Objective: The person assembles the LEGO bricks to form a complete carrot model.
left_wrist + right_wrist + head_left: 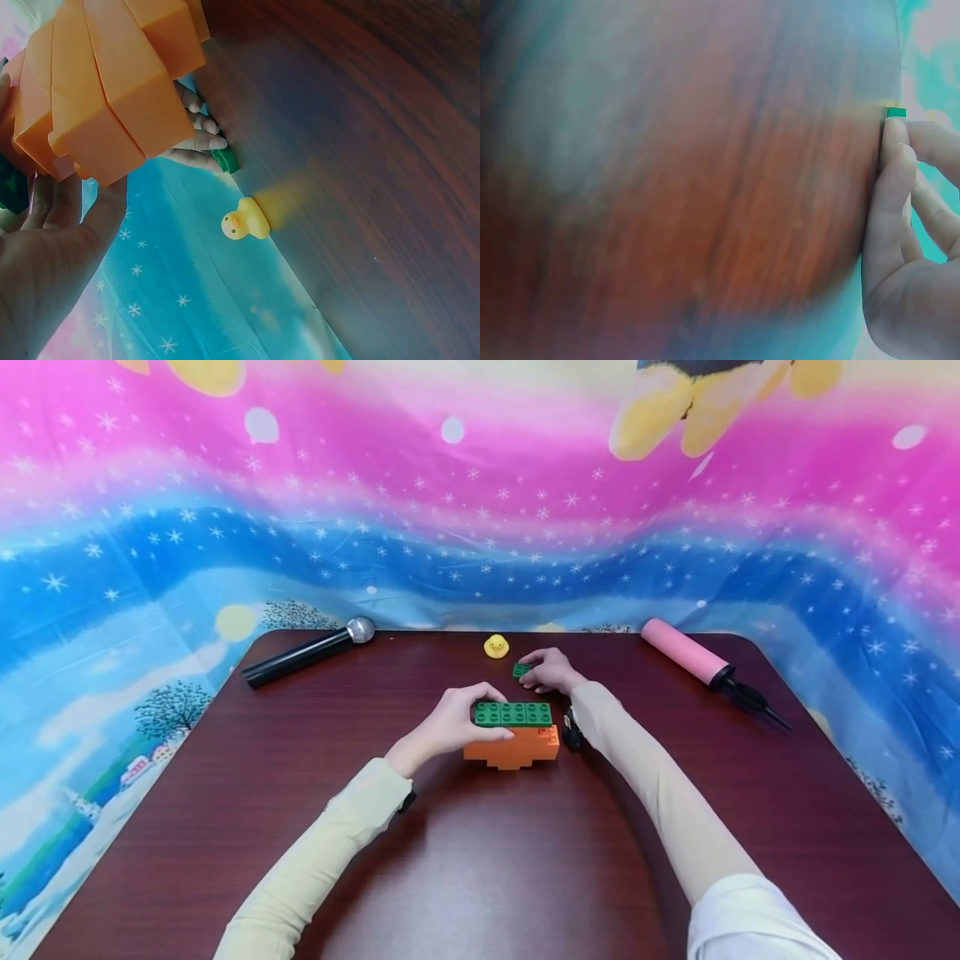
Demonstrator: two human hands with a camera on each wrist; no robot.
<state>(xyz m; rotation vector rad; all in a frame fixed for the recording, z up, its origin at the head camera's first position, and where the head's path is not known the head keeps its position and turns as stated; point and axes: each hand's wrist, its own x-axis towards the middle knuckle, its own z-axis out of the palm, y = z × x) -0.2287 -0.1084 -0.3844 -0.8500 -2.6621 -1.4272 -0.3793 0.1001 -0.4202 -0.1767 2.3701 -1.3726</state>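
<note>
My left hand (448, 720) grips a block build from its left side, thumb in front and fingers behind. The build has orange toy bricks (517, 750), stepped narrower at the bottom, under a row of studded green bricks (513, 714). In the left wrist view the orange bricks (112, 90) fill the upper left. Beyond the build, my right hand (551, 672) pinches a small green brick (521, 670) low at the tabletop. Only an edge of that green brick (896, 112) shows past the fingertips in the right wrist view.
A yellow rubber duck (496, 647) sits near the table's back edge, just beyond the small green brick. A black microphone (307, 653) lies at the back left. At the back right lies a pink hand pump (686, 652) with a black nozzle. A patterned cloth (480, 543) hangs behind.
</note>
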